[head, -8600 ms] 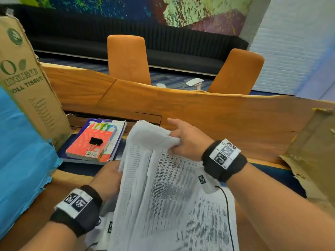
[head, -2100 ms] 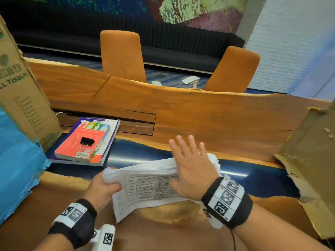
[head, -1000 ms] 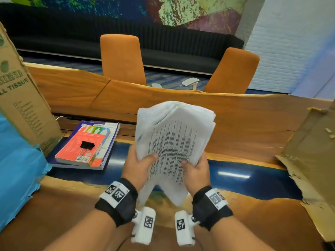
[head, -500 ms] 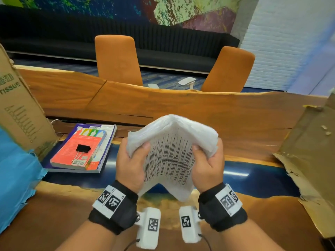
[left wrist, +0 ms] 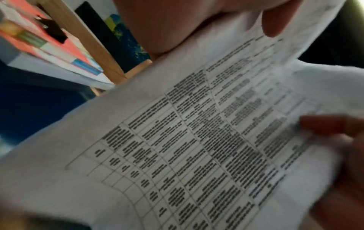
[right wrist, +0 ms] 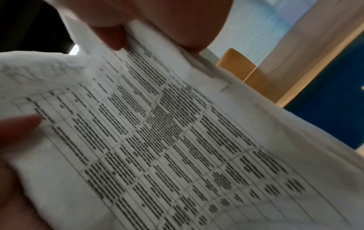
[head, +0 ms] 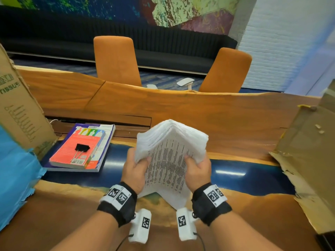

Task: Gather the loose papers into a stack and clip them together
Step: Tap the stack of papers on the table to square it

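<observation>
A thick stack of printed papers (head: 167, 160) stands upright above the table, bowed into a peak at the top. My left hand (head: 135, 166) grips its left edge with the thumb on the printed face, and my right hand (head: 196, 168) grips the right edge the same way. Both wrist views are filled by the printed sheet (left wrist: 197, 147) (right wrist: 167, 147), with a thumb pressed on it in each. A black binder clip (head: 81, 148) lies on the red book (head: 79, 149) to the left, apart from both hands.
Two stacked books (head: 101, 142) lie at the left on the wood and blue resin table (head: 235, 176). A cardboard box (head: 16, 109) and blue sheet (head: 14, 174) stand far left; torn cardboard (head: 308, 160) is at the right. Orange chairs (head: 116, 60) stand beyond the table.
The papers went from lying flat under my hands to standing upright between them. Over the last second my hands slid up the stack's sides and the stack sank lower, its top bowing.
</observation>
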Motion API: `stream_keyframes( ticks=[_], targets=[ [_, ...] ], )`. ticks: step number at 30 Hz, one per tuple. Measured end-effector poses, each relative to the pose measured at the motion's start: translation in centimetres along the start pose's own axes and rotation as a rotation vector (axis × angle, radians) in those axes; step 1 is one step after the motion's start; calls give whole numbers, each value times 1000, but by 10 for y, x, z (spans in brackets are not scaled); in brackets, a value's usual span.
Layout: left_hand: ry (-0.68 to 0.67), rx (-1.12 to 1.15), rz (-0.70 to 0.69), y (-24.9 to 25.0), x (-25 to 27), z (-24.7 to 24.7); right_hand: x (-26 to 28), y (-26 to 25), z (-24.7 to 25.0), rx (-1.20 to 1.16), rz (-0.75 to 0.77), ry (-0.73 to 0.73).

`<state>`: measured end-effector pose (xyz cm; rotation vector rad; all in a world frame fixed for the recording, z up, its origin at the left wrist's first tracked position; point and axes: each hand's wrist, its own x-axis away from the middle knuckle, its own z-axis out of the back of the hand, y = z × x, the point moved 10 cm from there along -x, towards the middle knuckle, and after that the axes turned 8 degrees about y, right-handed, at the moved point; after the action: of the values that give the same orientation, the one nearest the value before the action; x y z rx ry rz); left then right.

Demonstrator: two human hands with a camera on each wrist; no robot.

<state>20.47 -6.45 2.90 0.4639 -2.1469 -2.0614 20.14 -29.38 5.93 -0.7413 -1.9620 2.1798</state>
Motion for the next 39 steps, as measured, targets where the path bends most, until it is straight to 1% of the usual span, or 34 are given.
stream_keyframes(
  ticks=[2,4,5,6,9,10,12,13,15,17,19,22,23,27,30,32,33,34,35,36,39],
  targets=[
    [48,-56,-38,15,3,1,-1,-3,2,-25,-34,21],
    [95,-69,-23,27,-1,8,-6,-7,5,-45,-75,-2],
    [96,-83,41,23,-4,12,-8,-1,6,-27,-125,-26],
    [90,-112,137,11,-7,15,-8,11,6,15,-193,-57],
    [9,-274,471,-46,-1,20,4,71,1,169,-457,-157],
    [-4,-282,565,-65,6,22,12,94,0,215,-538,-181],
    [49,-222,708,-104,23,33,29,132,3,332,-637,-212],
    [61,-220,740,-121,31,38,36,146,6,397,-656,-223],
    [1,-280,781,-154,45,45,48,162,11,504,-660,-245],
    [-97,-391,790,-180,60,52,56,171,15,548,-670,-263],
    [-199,-540,735,-184,67,53,59,178,18,588,-704,-292],
    [-228,-541,712,-185,69,53,58,179,20,669,-769,-302],
    [-210,-529,692,-185,66,54,55,176,20,701,-764,-295],
    [-209,-510,650,-178,67,53,38,157,1,826,-598,-336],
    [-265,-538,622,-175,69,52,37,154,-11,893,-561,-416],
    [-286,-531,606,-175,67,52,39,152,-13,1038,-520,-490],
    [-289,-522,607,-176,66,53,39,146,-16,1110,-459,-506],
    [-300,-524,602,-176,67,53,40,138,-25,1150,-367,-530],
    [-305,-519,604,-176,67,53,44,129,-38,1157,-271,-579],
    [-304,-513,597,-177,66,53,51,122,-55,1149,-193,-659],
    [-297,-494,588,-179,65,54,81,124,-104,1162,-69,-916]
  ],
)
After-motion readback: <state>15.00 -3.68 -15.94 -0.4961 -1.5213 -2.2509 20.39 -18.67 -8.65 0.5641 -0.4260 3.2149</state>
